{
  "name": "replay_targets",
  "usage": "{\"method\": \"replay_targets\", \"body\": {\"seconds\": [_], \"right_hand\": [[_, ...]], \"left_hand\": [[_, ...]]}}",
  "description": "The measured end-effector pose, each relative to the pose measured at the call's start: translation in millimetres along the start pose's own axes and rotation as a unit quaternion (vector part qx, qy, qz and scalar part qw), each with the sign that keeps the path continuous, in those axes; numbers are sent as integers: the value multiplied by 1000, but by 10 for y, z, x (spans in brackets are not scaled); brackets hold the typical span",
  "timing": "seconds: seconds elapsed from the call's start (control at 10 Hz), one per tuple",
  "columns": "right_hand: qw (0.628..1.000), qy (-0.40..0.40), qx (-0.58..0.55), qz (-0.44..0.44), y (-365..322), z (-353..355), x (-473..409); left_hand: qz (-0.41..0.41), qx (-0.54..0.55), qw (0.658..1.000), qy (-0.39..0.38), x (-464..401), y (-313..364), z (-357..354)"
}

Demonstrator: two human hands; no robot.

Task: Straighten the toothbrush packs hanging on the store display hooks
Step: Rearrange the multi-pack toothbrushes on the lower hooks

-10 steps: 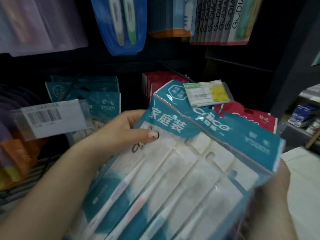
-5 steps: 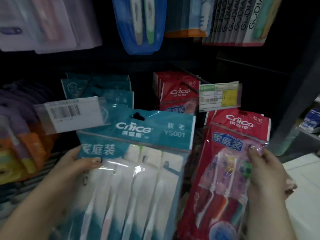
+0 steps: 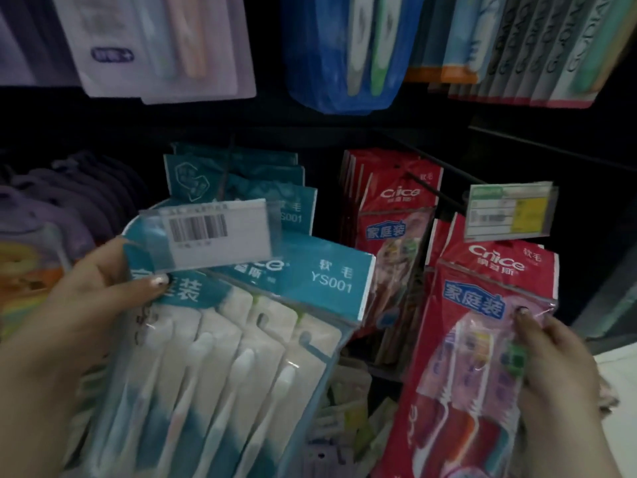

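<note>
**Both hands gripping, forearms raised from below**

The left hand (image 3: pixel 93 298) comes up from the lower left, forearm bare and angled toward the middle. Its thumb lies flat across the front of the teal toothbrush pack (image 3: pixel 241 339), painted nail pointing right, while the other fingers are hidden behind the pack. The right hand (image 3: pixel 558 367) rises from the lower right, wrist bent slightly inward. Its fingertips pinch the right edge of the red toothbrush pack (image 3: pixel 475 339), one dark-painted nail showing at the top. The two hands are well apart, at roughly the same height.
</note>
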State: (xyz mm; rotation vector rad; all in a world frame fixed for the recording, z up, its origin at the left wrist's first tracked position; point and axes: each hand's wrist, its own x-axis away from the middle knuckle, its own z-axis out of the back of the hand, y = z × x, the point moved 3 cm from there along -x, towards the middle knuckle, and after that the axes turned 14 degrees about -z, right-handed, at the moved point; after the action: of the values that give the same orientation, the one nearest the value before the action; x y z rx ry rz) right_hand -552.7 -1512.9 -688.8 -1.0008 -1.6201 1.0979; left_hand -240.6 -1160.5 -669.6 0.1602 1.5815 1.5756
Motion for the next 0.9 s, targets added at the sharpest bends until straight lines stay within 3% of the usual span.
{"method": "replay_targets", "body": {"seconds": [0.2,0.4,0.5,0.6,0.7,0.9], "right_hand": [[999,-40,-9,5,44,19,-47],[999,-40,26,25,102,104,-194],[994,-63,75,45,103,155,-286],[981,-103,152,56,-15,89,-232],[974,-103,189,72,-47,50,-222],[972,-65,215,70,99,162,-446]], "left_hand": [[-43,-48,998,-8,-96,415,-196],[-119,89,987,-59,-129,804,-611],[-123,122,984,-38,-147,813,-625],[-71,107,988,87,-128,905,-668],[-66,119,979,152,-130,916,-588],[-105,59,971,208,-104,1014,-553]]}}
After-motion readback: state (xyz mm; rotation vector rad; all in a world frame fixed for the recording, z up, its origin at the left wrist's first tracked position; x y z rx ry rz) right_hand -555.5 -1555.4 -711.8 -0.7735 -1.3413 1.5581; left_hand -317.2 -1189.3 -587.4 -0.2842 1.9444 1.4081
